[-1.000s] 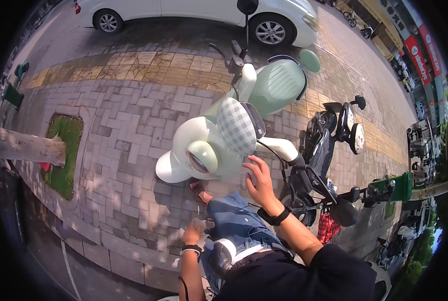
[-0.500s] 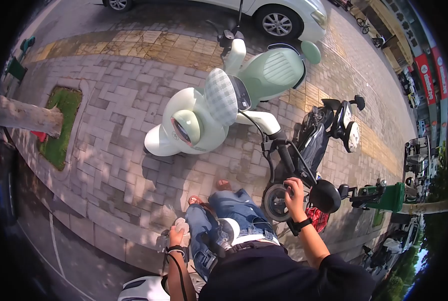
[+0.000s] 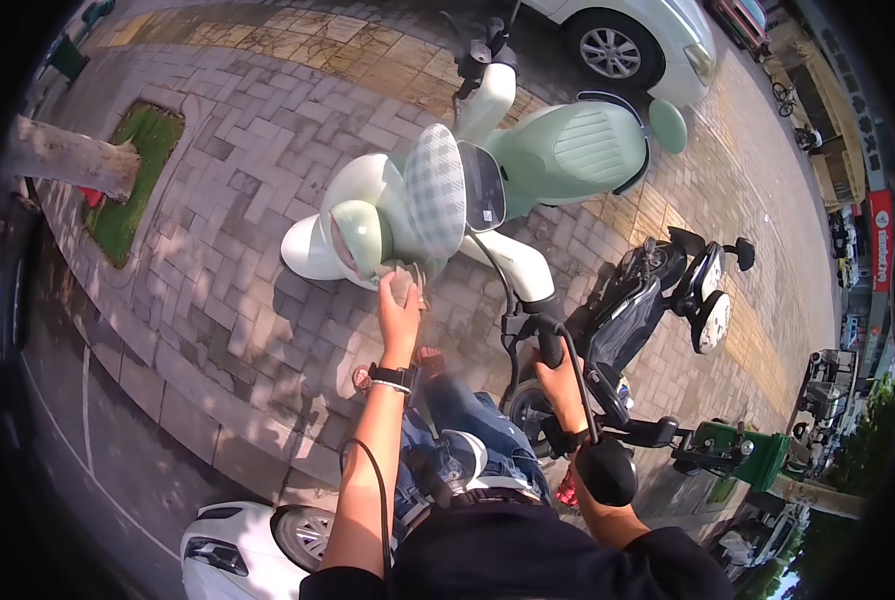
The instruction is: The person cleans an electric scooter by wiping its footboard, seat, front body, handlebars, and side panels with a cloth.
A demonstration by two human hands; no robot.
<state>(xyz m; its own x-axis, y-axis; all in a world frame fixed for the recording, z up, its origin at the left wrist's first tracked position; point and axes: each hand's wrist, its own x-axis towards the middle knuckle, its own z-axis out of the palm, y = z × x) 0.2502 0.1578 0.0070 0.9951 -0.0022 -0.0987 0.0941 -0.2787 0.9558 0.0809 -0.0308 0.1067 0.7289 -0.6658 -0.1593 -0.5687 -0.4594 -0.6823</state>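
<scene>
A pale green and cream electric scooter (image 3: 557, 150) stands on the paving in front of me. My left hand (image 3: 398, 315) is closed around a crumpled greyish cloth (image 3: 407, 284), which meets the scooter's front panel just beside the rounded headlight (image 3: 360, 228). My right hand (image 3: 561, 380) is wrapped round the black handlebar grip (image 3: 550, 345) on the near side. Above the front panel sits a checked front cover (image 3: 435, 190), next to a dark display (image 3: 484, 187). A black mirror (image 3: 605, 472) on a long stem extends past my right forearm.
A darker two-wheeler (image 3: 632, 315) is parked close on the right, near a green bin (image 3: 767, 455). White cars stand ahead (image 3: 657, 40) and behind me (image 3: 242, 545). A tree trunk (image 3: 77, 157) rises at left beside a kerb edge (image 3: 197, 440).
My left hand has carried the cloth forward from beside my leg to the scooter's front. My right hand has come onto the handlebar grip. The view has shifted.
</scene>
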